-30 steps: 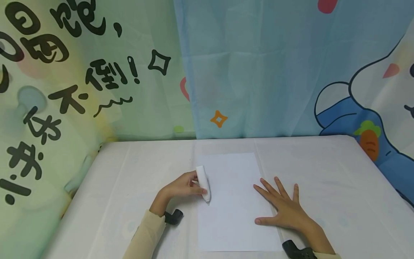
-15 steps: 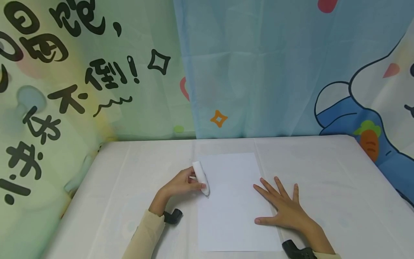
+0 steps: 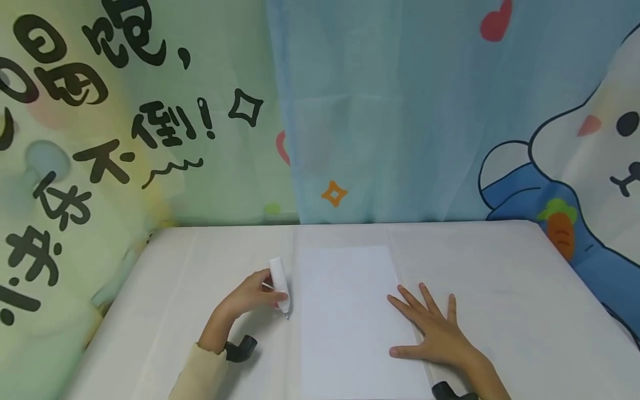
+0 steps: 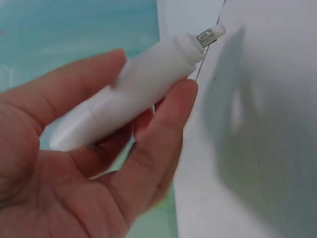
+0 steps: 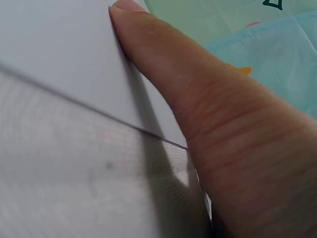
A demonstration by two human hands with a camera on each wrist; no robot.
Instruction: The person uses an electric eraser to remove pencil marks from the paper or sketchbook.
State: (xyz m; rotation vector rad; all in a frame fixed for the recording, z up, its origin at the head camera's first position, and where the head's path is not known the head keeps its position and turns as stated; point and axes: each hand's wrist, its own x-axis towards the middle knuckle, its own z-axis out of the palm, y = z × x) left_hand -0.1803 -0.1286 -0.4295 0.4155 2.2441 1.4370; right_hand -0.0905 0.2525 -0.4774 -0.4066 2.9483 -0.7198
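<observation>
A white electric eraser (image 4: 136,79), with a slotted metal end and a short pale tip, is held in my left hand (image 3: 252,291). Thumb and fingertips pinch its thick body, the tip pointing down and to the right in the head view. This hand is left of a blank white sheet of paper (image 3: 345,322) on the table, its shadow falling on the cloth. My right hand (image 3: 437,333) rests with fingers spread over the sheet's right edge. In the right wrist view the thumb (image 5: 183,74) stretches out over the paper.
A white cloth covers the table (image 3: 200,261). Behind it hang a green curtain (image 3: 225,183) with dark lettering and a blue curtain (image 3: 400,166) with a cartoon animal. Black wrist bands (image 3: 242,349) sit on both wrists.
My left hand has moved left with the electric eraser, off the sheet's left edge. The right hand stays on the paper. The head view has tilted slightly up.
</observation>
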